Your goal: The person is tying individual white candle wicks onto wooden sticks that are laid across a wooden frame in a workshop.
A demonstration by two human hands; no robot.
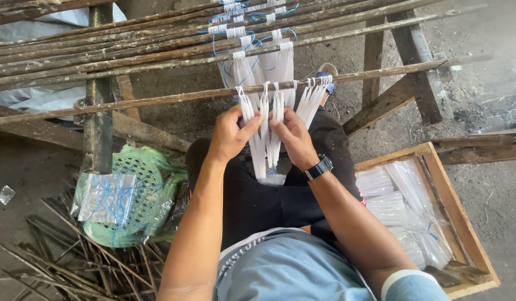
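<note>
Both hands up at the nearest stick (157, 100), working the white strips (263, 134) hanging from it. Left hand (230, 134) pinching a few strips between thumb and fingers, just below the stick. Right hand (294, 139), a watch (320, 167) at the wrist, closed round the neighbouring strips, touching the left. Green basket (135, 195) low and left of the stick; wooden box (436, 212) of clear bags low and right.

Basket (136, 192) left of lap, crate (458, 214) right, poles (157, 100) ahead.
</note>
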